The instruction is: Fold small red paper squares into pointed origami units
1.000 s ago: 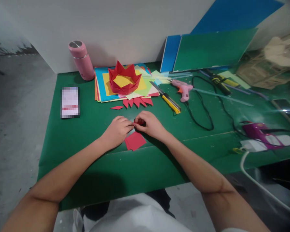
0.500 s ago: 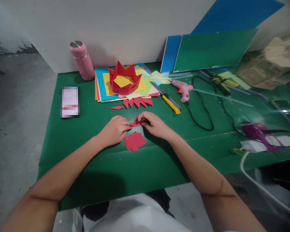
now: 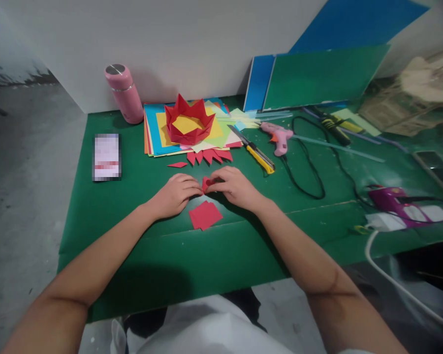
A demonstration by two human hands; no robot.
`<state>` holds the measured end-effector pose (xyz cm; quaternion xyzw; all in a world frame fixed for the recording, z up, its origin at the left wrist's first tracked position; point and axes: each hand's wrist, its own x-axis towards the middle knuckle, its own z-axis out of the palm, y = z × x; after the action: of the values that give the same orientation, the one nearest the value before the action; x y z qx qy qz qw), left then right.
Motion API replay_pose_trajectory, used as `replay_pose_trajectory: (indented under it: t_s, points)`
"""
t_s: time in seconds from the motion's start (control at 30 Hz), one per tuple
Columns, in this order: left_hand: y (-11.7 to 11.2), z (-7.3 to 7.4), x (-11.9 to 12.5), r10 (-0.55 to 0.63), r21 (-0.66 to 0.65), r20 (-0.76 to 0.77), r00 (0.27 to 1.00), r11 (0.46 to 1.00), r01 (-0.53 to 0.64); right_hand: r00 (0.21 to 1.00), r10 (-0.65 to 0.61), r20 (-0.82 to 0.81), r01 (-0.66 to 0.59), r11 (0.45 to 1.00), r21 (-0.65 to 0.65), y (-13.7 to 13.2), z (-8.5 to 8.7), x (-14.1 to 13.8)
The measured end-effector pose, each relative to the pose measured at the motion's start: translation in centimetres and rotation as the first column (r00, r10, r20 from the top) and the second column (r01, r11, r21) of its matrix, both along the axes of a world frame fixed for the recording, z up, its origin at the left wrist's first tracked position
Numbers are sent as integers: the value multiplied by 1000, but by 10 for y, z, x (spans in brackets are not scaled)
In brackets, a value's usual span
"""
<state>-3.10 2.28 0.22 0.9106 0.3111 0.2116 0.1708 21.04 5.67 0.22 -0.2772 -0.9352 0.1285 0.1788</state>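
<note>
Hands together over the green table [image 3: 133,246]: left hand [image 3: 175,194] and right hand [image 3: 234,187], both pinched shut. Just beside them, nearer the body, lay red squares [image 3: 205,215], two showing. Beyond sat one row of red points [image 3: 210,156], about five. Smallest: one red folded piece [image 3: 206,183], gripped between both sets of fingertips, equally near each hand.

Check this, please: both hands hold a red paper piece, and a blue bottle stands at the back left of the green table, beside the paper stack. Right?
Not quite: the head view shows a pink bottle, not a blue one. The rest holds: left hand and right hand hold the red paper piece; the bottle stands back left on the green table beside the paper stack.
</note>
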Motion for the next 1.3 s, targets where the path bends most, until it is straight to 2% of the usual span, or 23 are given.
replay_pose_trajectory:
  t_s: [0.23, 0.5, 0.67, 0.77, 0.83, 0.9, 1.13, 1.3]
  points:
    - [-2, 0, 2, -18, -6, -114, 993, 1000, 18, 993, 49, 105, -58, 995, 82, -1, 4, 3]
    - [-5, 3, 7, -77, -15, -71, 994, 997, 76, 991, 116, 63, -123, 986, 110, 3, 2, 7]
    - [-9, -1, 9, -48, 37, -109, 993, 998, 52, 997, 51, 63, -59, 990, 130, 4, 1, 7]
    - [-11, -2, 9, -35, 75, -160, 987, 996, 47, 996, -91, 6, 89, 986, 139, 5, -2, 7]
    - [-11, -2, 9, -27, 72, -185, 982, 997, 41, 981, -189, -39, 193, 974, 119, 5, -5, 5]
    - [-11, 0, 9, -28, 69, -200, 979, 997, 42, 974, -221, -54, 225, 972, 70, 5, -8, 4]
    - [-13, 1, 11, -25, 24, -226, 974, 999, 31, 955, -245, -166, 224, 965, -139, 1, -12, -6]
    - [-14, 0, 12, -20, -6, -220, 975, 1000, 19, 907, -337, -253, 264, 922, -282, -4, -11, -12]
